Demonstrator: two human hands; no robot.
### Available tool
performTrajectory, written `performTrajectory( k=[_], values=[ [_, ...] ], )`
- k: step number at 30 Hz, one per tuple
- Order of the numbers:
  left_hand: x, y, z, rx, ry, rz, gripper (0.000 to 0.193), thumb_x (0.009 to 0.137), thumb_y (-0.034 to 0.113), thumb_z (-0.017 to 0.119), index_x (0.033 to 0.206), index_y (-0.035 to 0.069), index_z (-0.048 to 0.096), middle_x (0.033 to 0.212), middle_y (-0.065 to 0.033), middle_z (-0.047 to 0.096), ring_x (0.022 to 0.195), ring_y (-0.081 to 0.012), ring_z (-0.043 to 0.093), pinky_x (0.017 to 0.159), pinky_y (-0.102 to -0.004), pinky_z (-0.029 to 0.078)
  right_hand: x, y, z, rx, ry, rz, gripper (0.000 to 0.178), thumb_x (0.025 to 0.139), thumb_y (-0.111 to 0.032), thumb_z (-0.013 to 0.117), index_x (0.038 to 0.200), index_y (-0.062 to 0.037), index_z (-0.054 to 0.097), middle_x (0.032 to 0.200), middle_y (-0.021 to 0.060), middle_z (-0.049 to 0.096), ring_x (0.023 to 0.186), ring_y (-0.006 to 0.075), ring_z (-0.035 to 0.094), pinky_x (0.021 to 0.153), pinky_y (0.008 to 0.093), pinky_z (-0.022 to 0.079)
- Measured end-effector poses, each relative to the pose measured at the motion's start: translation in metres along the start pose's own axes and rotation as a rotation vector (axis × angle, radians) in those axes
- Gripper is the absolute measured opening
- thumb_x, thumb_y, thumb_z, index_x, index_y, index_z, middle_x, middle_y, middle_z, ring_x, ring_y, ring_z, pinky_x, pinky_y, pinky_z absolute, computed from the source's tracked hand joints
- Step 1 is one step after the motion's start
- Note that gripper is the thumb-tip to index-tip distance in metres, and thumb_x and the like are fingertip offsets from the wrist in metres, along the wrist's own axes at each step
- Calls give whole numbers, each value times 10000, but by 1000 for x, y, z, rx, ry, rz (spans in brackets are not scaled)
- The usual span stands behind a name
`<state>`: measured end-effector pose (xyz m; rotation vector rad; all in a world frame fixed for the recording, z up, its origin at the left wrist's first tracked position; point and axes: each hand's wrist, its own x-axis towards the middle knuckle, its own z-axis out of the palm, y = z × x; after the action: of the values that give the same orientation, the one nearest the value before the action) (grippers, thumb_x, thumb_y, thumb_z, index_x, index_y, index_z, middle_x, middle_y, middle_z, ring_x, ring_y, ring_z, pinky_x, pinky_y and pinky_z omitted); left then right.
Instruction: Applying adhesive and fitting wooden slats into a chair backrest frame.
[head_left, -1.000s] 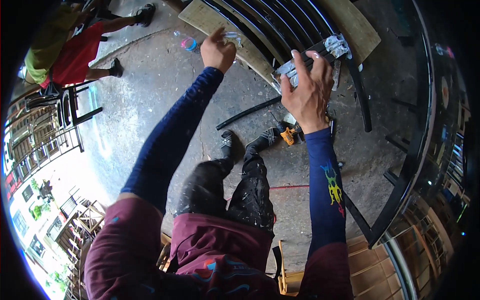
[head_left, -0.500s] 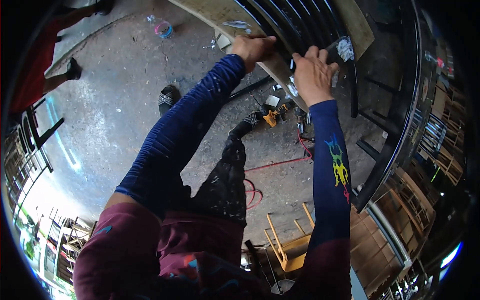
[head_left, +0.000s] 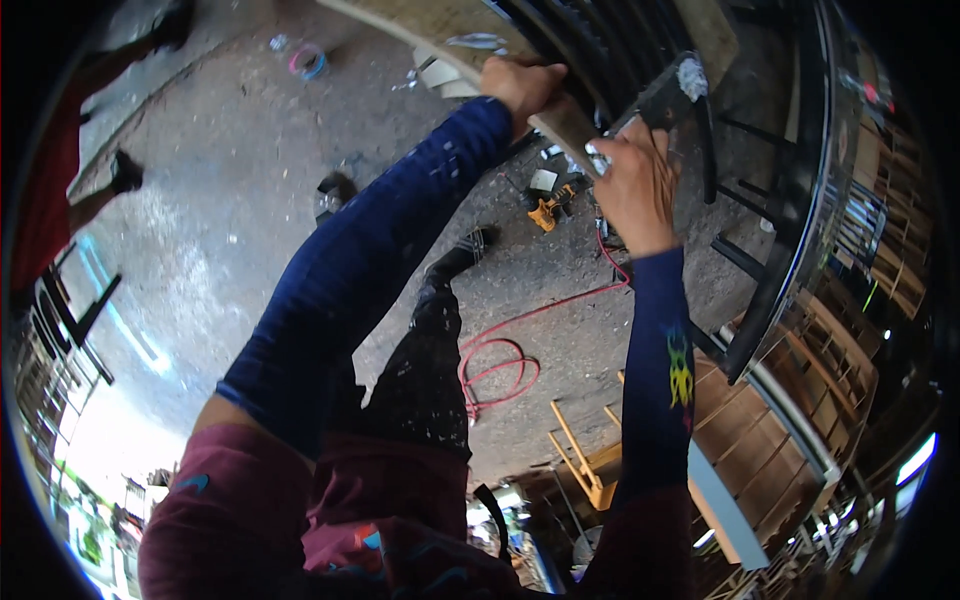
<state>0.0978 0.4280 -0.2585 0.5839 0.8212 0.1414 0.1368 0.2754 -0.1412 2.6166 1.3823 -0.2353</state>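
In front of me a black slatted furniture piece (head_left: 575,45) lies over a worn tan board (head_left: 420,25). My left hand (head_left: 525,88) is closed at its near left end, above the board's edge; the fingertips are turned out of sight. To its right, my right hand (head_left: 640,185) grips the near end of a dark flat rail (head_left: 655,95) on the same piece, the thumb on the left side and the fingers bent. A crumpled white wad (head_left: 691,78) sits on the rail's far corner. Small white scraps lie around the thumb.
On the floor below are a yellow power drill (head_left: 545,214) and a red hose (head_left: 510,345) in loops. A person in red (head_left: 45,180) stands at far left. Black metal framework (head_left: 755,270) runs along the right. Wooden furniture (head_left: 745,430) and a yellow wooden frame (head_left: 595,480) stand lower right.
My right hand has drawn back toward me, its spread fingers now bent around the rail's end. My left hand has shifted slightly right. The view has shifted a little.
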Motion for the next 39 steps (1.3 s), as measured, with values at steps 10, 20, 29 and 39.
performTrajectory(
  k=[10,20,29,39],
  values=[
    [-47,-38,4,267,-146,-2,714,889,169,737,1442,-120,389,1224,-202,653,1133,-264,643,1046,-361,496,-68,68,61,272,296,211,801,712,100,630,1441,-214,521,1135,116,509,1111,364,525,860,499,478],
    [-48,-76,18,-62,-344,-166,619,798,79,467,1390,-100,442,1352,-168,577,1248,-253,525,1125,-362,359,-86,40,70,-280,44,267,603,902,-97,587,1471,-237,441,1090,103,479,1010,282,501,742,480,402],
    [-45,-76,16,-144,-363,-157,625,788,59,473,1392,-94,426,1294,-192,602,1217,-288,553,1114,-402,395,-116,45,97,0,117,320,763,858,-72,623,1532,-296,347,1104,109,455,1035,307,522,720,481,465],
    [-84,-150,-75,184,-18,-280,583,901,50,431,1465,-81,363,1349,-249,579,1225,-327,580,1097,-421,441,-375,62,209,615,-250,938,950,736,-1,639,1577,-98,208,1204,279,483,1014,442,602,795,487,547]
  ],
)
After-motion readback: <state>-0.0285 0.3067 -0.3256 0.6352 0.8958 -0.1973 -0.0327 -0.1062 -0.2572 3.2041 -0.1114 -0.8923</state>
